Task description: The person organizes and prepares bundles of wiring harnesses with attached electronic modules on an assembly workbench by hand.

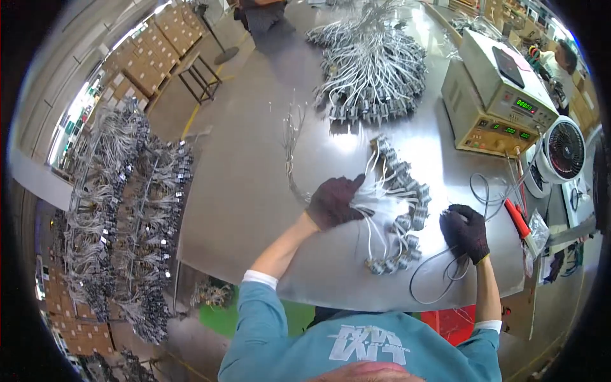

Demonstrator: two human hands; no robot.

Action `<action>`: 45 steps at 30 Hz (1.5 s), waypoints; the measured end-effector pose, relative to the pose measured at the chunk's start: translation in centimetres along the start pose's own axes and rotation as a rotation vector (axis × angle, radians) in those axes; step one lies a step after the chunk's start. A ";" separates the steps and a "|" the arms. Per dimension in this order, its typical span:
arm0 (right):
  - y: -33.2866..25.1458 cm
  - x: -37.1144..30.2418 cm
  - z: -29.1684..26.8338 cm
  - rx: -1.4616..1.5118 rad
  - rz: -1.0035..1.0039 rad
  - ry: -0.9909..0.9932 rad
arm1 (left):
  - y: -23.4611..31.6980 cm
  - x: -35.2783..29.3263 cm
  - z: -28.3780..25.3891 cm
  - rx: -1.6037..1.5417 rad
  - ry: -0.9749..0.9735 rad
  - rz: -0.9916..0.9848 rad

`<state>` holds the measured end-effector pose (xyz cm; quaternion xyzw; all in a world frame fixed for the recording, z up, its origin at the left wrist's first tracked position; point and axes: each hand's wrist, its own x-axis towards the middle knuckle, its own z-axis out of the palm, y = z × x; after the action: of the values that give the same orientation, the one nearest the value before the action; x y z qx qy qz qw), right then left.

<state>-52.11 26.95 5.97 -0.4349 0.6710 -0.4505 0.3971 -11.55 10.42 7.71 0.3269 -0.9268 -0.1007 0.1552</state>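
Note:
My left hand [335,202], in a dark knit glove, is closed around a bundle of white wires [374,192] over the middle of the metal table. The wires fan out to the right to a curved row of small grey metal cylindrical parts [417,198] lying on the table. The loose wire ends [291,143] trail away on the far side of that hand. To the right of the row is my right hand [464,232], also gloved, with its fingers curled in; what they hold is hidden. A thin grey cable [415,278] loops out from beneath it.
A large heap of similar wired parts [375,76] lies at the table's far side. Two stacked bench instruments [496,95] with lit displays, a small fan [565,149] and a red-handled tool [517,218] are at the right. Loaded racks [137,223] stand left of the table.

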 end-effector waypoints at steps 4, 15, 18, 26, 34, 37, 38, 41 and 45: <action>-0.9 -0.2 0.5 -0.033 -0.020 -0.025 | -0.1 -0.5 0.3 0.056 -0.018 0.135; -0.7 -0.7 0.7 -0.037 -0.104 -0.030 | 1.1 -0.5 -0.6 0.089 -0.176 0.119; -0.4 -1.1 0.7 -0.108 -0.158 0.006 | 1.2 -0.7 -0.5 0.100 -0.134 0.125; -0.9 -1.8 1.8 -0.102 -0.095 0.017 | 0.7 -1.8 0.0 0.031 -0.033 0.176; -1.1 -2.0 2.1 -0.117 -0.087 0.016 | 0.8 -1.8 -0.2 0.067 -0.051 0.181; -0.7 -2.3 2.1 -0.144 -0.120 0.020 | 1.0 -2.0 0.0 0.096 -0.091 0.156; -1.1 -2.4 2.3 -0.158 -0.119 0.015 | 0.9 -2.1 0.0 0.117 -0.116 0.140; -0.8 -2.6 2.1 -0.145 -0.107 0.040 | 0.8 -1.7 0.4 0.101 -0.127 0.168; 0.2 -1.9 2.0 -0.174 -0.153 0.050 | 0.1 -1.7 1.2 0.157 -0.088 0.200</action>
<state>-49.75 28.28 5.53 -0.5064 0.6822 -0.4302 0.3053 -10.82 11.69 6.29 0.2394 -0.9657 -0.0262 0.0973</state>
